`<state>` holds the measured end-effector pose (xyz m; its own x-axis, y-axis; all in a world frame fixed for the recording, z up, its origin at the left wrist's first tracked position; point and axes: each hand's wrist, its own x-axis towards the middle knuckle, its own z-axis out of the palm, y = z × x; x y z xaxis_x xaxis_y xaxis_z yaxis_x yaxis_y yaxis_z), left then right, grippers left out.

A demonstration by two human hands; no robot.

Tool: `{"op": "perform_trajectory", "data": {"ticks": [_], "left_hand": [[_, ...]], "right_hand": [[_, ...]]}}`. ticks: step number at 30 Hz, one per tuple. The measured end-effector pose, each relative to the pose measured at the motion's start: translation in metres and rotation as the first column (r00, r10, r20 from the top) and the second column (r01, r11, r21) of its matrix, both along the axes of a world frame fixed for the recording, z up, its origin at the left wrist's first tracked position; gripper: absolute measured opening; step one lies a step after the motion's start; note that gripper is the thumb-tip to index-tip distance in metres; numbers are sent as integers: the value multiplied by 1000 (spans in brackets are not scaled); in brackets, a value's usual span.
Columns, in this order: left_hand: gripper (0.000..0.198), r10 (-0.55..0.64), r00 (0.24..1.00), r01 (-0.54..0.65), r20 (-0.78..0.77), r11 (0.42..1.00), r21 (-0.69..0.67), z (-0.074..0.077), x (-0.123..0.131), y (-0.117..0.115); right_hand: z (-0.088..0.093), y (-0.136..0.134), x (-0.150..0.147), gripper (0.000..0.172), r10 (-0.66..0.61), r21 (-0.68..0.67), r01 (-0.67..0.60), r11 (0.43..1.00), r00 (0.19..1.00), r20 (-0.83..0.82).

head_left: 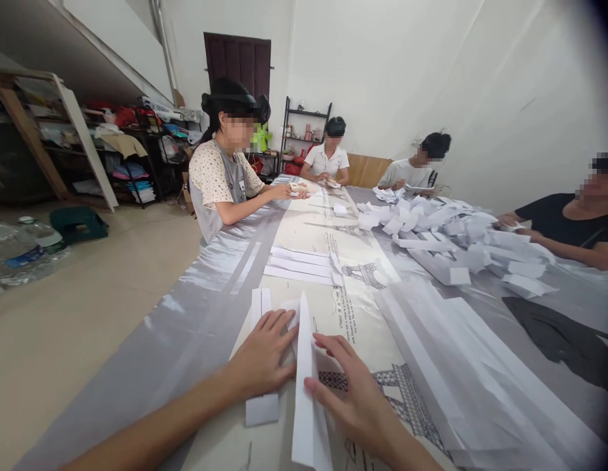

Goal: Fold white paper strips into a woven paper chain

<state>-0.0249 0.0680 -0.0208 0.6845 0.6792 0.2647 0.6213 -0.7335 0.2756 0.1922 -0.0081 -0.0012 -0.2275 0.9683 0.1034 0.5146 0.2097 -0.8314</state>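
Observation:
A folded white paper strip (pixel 305 386) stands on its edge on the table in front of me, its long side running away from me. My left hand (pixel 269 350) lies to the left of it, fingers stretched out, palm down over another folded paper strip (pixel 261 410). Against the right side of the standing strip, my right hand (pixel 350 386) has its thumb and fingertips touching or very near the paper, fingers apart. Just beyond my hands, several long paper strips (pixel 299 265) lie side by side.
A large heap of paper pieces (pixel 431 222) covers the table's right part. Long white sheets (pixel 480 373) lie to my right beside a dark cloth-like piece (pixel 563 337). People sit around the table, one co-worker (pixel 220 170) on the left. A green stool (pixel 78 224) stands on the floor.

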Motion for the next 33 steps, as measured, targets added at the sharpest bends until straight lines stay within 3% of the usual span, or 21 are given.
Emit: {"op": "perform_trajectory", "data": {"ticks": [3, 9, 15, 18, 22, 26, 33], "left_hand": [[60, 17, 1000, -17, -13, 1000, -4, -1, -1, 0], [62, 23, 1000, -23, 16, 1000, -8, 1, -1, -1], [53, 38, 999, -38, 24, 999, 0, 5, 2, -1], [53, 37, 999, -37, 26, 999, 17, 4, 2, -2], [48, 58, 998, -59, 20, 997, 50, -1, 2, -2], [46, 160, 986, -163, 40, 982, 96, -7, 2, -1], [46, 218, 976, -219, 23, 968, 119, -12, 1, 1]], "right_hand": [[-3, 6, -1, 67, 3, -27, -3, 1000, 1000, 1], [-16, 11, 20, 62, 127, -23, -128, 991, 989, -71], [-5, 5, 26, 61, 268, -44, -266, 963, 960, 83], [0, 4, 26, 61, 282, -91, -271, 958, 946, 158], [2, 6, 27, 58, 317, -40, -318, 947, 912, 261], [-1, 7, 24, 62, 299, 4, -321, 947, 885, 357], [-10, -1, 17, 79, 258, 116, -316, 942, 899, 353]]}}
